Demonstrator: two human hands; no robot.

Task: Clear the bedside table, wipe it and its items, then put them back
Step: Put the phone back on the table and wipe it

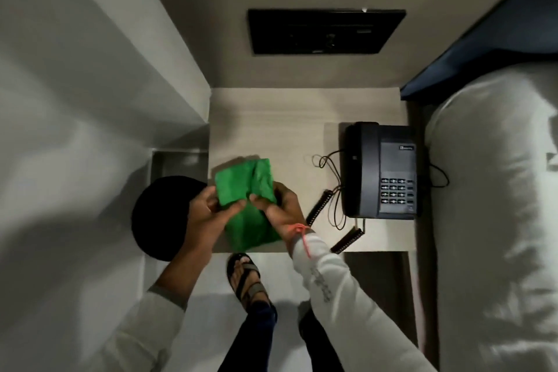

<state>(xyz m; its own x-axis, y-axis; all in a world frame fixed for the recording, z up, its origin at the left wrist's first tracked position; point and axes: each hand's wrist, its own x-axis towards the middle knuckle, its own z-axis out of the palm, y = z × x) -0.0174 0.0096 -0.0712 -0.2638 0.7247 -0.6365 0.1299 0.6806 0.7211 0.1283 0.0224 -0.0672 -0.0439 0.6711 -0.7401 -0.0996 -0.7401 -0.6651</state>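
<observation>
Folding the soft green microfibre cloth point(246, 187)
Left hand point(208, 208) and right hand point(279, 210) pinch its floppy, light edges; grab corners.

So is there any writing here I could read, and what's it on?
None can be read.
Phone: small label at the top right of its face, too blurred.
Phone keypad: markings too small.
Right sleeve: dark print, too blurred.
Black wall panel: small pale mark, unreadable.
</observation>
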